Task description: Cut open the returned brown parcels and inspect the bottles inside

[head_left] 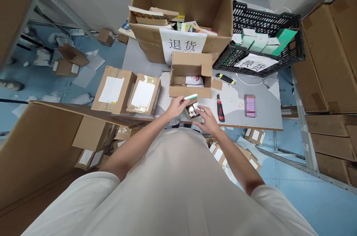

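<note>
Head view: left hand [176, 107] pinches a small box [190, 102] by the near edge of the surface [234, 114]; half-open right hand [208, 120] merely touches it (room between red knife [220, 108] and phone [250, 106]).

Out in front of the torso [178, 176] they came, left arm [139, 143] and right arm [237, 154] angled inward, bare below the sleeves! Just ahead of the torso, the left hand [176, 107] pinched firmly; opposite, right of the torso's midline, the right hand [208, 118] curved loosely, thumb apart.

One head-worn camera looks forward and down — chest [173, 176] close below, table [265, 116] beyond.
</note>
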### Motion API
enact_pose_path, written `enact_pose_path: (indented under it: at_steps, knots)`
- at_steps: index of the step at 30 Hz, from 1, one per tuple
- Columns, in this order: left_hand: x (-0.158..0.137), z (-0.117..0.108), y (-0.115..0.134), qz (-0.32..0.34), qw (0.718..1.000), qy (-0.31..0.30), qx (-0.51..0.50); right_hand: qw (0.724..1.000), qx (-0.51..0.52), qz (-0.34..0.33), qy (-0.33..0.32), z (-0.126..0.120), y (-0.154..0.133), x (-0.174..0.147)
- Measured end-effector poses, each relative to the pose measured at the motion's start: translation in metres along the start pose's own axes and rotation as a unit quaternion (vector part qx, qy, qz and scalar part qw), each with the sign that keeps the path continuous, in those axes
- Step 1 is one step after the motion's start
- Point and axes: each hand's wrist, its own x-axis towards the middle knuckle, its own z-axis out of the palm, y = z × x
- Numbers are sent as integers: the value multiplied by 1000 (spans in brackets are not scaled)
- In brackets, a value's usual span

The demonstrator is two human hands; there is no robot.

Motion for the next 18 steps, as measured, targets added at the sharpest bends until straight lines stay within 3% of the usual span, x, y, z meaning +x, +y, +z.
enact_pose_path:
  at_steps: [2,4,7,10,13,18]
  knots:
    - [1,4,0,-6,1000,10,-8,999,-45,13,-8,7,-5,1]
    - [3,6,0,-10,1000,14,-13,995,-61,69,26,15,-13,7]
    - [4,5,0,-13,1000,23,-13,988,-21,127,86,24,-19,17]
    - [-2,3,-3,41,999,-19,-4,984,39,144,99,25,-14,23]
    - [-12,4,-10,117,988,-80,65,994,56,81,39,15,0,23]
    - [-20,14,-18,107,981,-95,133,991,79,-88,-62,-11,27,25]
